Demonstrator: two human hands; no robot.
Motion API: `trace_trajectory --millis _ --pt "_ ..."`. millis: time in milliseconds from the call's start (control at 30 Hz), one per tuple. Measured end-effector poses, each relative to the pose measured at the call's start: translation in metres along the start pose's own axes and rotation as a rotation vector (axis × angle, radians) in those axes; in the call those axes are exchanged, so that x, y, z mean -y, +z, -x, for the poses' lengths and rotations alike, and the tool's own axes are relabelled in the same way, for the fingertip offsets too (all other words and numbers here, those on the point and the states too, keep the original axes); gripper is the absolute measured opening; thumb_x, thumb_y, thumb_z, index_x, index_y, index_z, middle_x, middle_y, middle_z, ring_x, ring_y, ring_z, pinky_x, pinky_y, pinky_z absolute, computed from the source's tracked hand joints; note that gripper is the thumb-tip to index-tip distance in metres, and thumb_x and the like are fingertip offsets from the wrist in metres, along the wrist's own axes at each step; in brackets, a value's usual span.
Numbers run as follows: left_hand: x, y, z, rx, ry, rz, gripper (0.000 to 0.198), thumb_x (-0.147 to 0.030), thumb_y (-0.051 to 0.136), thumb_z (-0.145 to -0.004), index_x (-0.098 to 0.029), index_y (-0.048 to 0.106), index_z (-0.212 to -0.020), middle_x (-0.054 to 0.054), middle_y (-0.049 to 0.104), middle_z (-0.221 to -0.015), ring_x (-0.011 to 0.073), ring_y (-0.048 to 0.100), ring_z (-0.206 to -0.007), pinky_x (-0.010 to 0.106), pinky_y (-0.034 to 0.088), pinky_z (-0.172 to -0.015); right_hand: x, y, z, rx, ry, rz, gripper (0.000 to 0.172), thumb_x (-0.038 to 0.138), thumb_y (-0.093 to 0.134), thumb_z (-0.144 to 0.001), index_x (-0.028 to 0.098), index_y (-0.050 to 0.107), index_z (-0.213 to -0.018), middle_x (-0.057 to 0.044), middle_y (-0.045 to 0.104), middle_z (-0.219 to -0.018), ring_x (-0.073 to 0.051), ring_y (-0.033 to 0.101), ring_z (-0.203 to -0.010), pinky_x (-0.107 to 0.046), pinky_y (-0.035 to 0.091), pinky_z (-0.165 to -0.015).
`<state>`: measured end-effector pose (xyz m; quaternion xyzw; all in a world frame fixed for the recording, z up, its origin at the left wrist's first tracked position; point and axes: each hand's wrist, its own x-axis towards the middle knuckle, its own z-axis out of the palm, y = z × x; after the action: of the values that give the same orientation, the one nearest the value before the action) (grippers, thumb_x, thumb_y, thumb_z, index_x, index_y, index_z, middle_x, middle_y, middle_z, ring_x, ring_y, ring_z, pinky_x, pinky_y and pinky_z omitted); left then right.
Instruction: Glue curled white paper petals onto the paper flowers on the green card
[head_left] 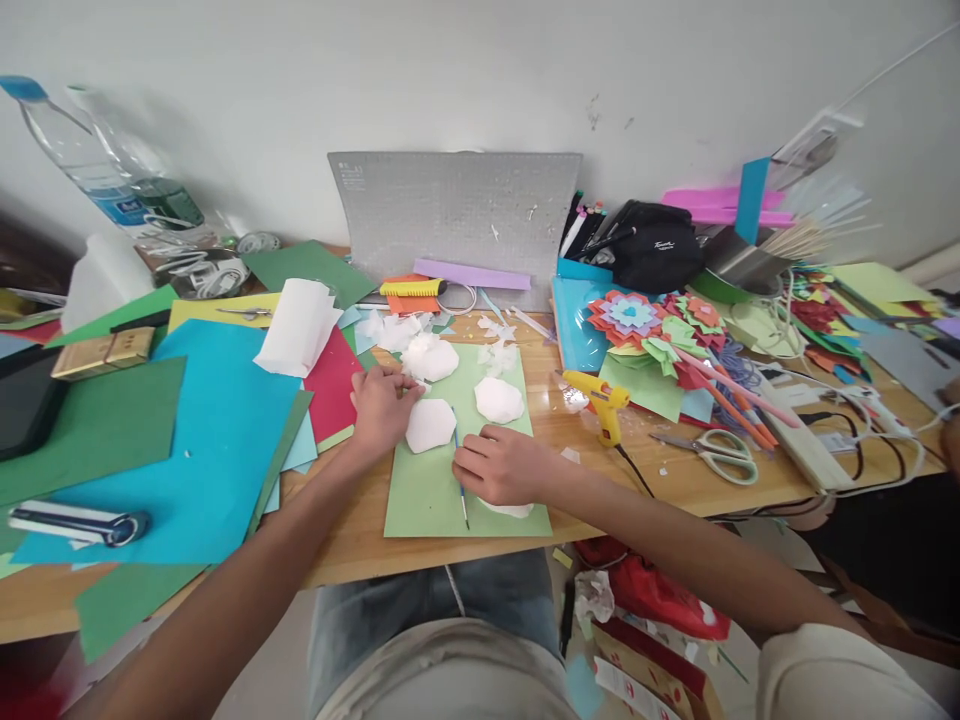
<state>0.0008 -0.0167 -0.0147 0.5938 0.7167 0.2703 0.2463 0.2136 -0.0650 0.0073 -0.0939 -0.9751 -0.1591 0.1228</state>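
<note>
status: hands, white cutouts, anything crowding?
Left hand presses white paper hexagon. Right hand grips thin blue tool. Glue gun lies right, apart.

Both forearms reach forward, the left hand [382,408] pressed flat with fingers curled, the right hand [501,467] closed in a pinching grip.

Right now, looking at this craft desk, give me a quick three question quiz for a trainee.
1. True or false: the left hand rests beside a white paper piece on the light green sheet.
2. Which thing does the right hand hold?
A. the scissors
B. a thin blue pen
C. the yellow glue gun
3. Fill in: the glue gun lies to the ____ of the green sheet, on the wooden table.

Key: 1 true; 2 B; 3 right.
</note>
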Motion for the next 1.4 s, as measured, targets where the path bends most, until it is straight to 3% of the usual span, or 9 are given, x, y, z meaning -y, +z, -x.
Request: trace_trajectory --millis 100,267,333,400,633,1400 --pt "0.001 0.002 0.000 -0.013 0.002 -0.006 0.017 -0.037 0.064 -0.083 -0.023 0.073 -0.083 0.007 0.062 -0.115 0.0312 0.042 -0.117 0.045 0.036 -0.097 -0.003 -0.008 0.010 -0.169 0.055 -0.012 0.011 0.012 0.055 -0.091 0.018 0.060 -0.083 -0.002 0.061 -0.071 -0.014 0.054 -0.067 -0.030 0.037 -0.057" --pt "-0.002 0.007 0.000 -0.014 0.009 -0.044 0.018 -0.039 0.062 -0.085 -0.024 0.073 -0.083 0.007 0.063 -0.118 0.0327 0.042 -0.117 0.046 0.036 -0.094 -0.008 -0.005 0.003 -0.594 0.596 -0.283 0.018 0.009 0.053 -0.088 0.022 0.059 -0.098 -0.005 0.068 -0.083 -0.017 0.063 -0.076 -0.031 0.053 -0.067" --pt "-0.003 0.008 0.000 -0.016 -0.001 -0.057 0.019 -0.039 0.061 -0.085 -0.024 0.073 -0.085 0.007 0.063 -0.119 0.0331 0.042 -0.117 0.046 0.036 -0.092 -0.010 0.003 -0.009 -0.685 0.777 -0.392 0.017 0.012 0.052 -0.089 0.023 0.060 -0.098 -0.004 0.068 -0.082 -0.016 0.064 -0.074 -0.030 0.054 -0.068" --pt "-0.004 0.008 0.000 -0.020 -0.012 -0.070 0.019 -0.038 0.061 -0.086 -0.024 0.073 -0.086 0.007 0.063 -0.119 0.0329 0.043 -0.117 0.045 0.036 -0.091 -0.012 0.011 -0.020 -0.711 0.868 -0.444 0.014 0.015 0.052 -0.090 0.023 0.062 -0.095 -0.003 0.069 -0.082 -0.015 0.065 -0.072 -0.029 0.054 -0.067" --pt "-0.004 0.006 -0.001 -0.045 -0.026 -0.033 0.021 -0.038 0.058 -0.088 -0.023 0.072 -0.086 0.007 0.063 -0.117 0.0324 0.044 -0.115 0.044 0.037 -0.091 -0.010 0.029 -0.030 -0.678 0.883 -0.508 0.014 0.016 0.052 -0.088 0.022 0.064 -0.092 -0.003 0.072 -0.083 -0.015 0.066 -0.075 -0.028 0.054 -0.070" --pt "0.002 0.010 -0.004 -0.073 -0.003 -0.068 0.022 -0.040 0.059 -0.087 -0.024 0.073 -0.090 0.009 0.061 -0.120 0.0341 0.045 -0.115 0.046 0.039 -0.091 -0.009 0.048 -0.027 -0.629 0.848 -0.476 0.016 0.017 0.051 -0.090 0.022 0.064 -0.096 -0.005 0.073 -0.088 -0.017 0.067 -0.079 -0.030 0.055 -0.073"
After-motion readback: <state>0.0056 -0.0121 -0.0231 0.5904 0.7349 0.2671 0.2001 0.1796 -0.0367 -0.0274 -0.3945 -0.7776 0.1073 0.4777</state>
